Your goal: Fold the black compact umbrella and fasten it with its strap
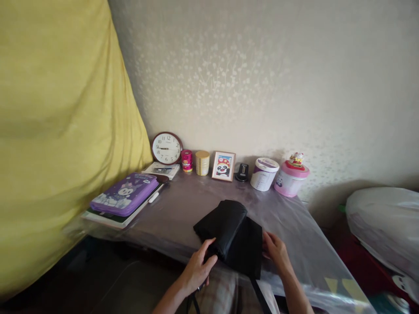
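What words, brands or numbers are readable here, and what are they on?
"1", "2", "4", "5", "6", "7", "8", "9", "10", "11", "12": wall clock dial; its small lettering is unreadable.
Too small or blurred: marks on the purple case, pink tin, yellow-lidded canister, framed picture and white tub.
None seen: black fabric bundle.

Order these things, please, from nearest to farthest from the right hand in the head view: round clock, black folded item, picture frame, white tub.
1. Black folded item: at the right hand, on its left.
2. White tub: beyond the hand, back row.
3. Picture frame: back row, left of the tub.
4. Round clock: back row, farther left.
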{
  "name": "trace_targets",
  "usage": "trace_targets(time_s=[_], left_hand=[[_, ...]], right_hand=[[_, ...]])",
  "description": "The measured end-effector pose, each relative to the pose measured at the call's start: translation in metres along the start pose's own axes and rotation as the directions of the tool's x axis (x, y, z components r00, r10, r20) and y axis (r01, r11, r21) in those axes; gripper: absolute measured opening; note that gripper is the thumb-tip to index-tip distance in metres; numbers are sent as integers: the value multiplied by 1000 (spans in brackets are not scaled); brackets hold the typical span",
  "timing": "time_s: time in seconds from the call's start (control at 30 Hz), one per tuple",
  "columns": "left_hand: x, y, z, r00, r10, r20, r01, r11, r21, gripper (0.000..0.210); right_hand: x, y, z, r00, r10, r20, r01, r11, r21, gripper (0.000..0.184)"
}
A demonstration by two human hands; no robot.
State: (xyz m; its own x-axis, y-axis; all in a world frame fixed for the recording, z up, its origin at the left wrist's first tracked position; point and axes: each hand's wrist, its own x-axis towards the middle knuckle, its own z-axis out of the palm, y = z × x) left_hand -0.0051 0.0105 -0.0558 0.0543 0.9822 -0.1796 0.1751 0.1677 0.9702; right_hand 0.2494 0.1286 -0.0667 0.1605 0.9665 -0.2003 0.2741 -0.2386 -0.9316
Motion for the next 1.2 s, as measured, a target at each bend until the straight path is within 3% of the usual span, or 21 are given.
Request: trace_targets(time_s=[0.1,0.2,0.37,0.53,0.7,1.0,1.1,1.2], left_hand=[[1,-3,0,1000,7,-4,-7,1000,-6,47],[1,-5,-1,1000,10,-3,-10,1000,-11,48],[-1,-6,-1,1000,10,-2,-10,1000,-28,49],[-3,-3,-1,1000,5,3,-5,998,-55,49],[-3,-2,-1,1000,-7,19,8,998,-56,49],[-6,-5,-5,988,154,13,-154,974,163,47],[-5,-8,-6,969,246,-14,-232,928,292,46],[-3,-14,-5,964,265,9,-251,903,349,47]], right_hand=[[-7,-11,10,998,59,-2,-58,995,78,44],[-8,-19,17,997,78,-25,-78,997,1,40],[-4,-20,21,998,4,-63,-12,992,-128,28],[-7,-18,16,999,-30,-22,31,998,51,34],[-14,-38,17,999,-45,8,43,978,203,40],[-2,-68,54,991,-133,11,127,962,242,53],[8,-71,68,980,-199,31,192,970,149,57],[14,-72,81,951,-306,33,307,952,-5,55]])
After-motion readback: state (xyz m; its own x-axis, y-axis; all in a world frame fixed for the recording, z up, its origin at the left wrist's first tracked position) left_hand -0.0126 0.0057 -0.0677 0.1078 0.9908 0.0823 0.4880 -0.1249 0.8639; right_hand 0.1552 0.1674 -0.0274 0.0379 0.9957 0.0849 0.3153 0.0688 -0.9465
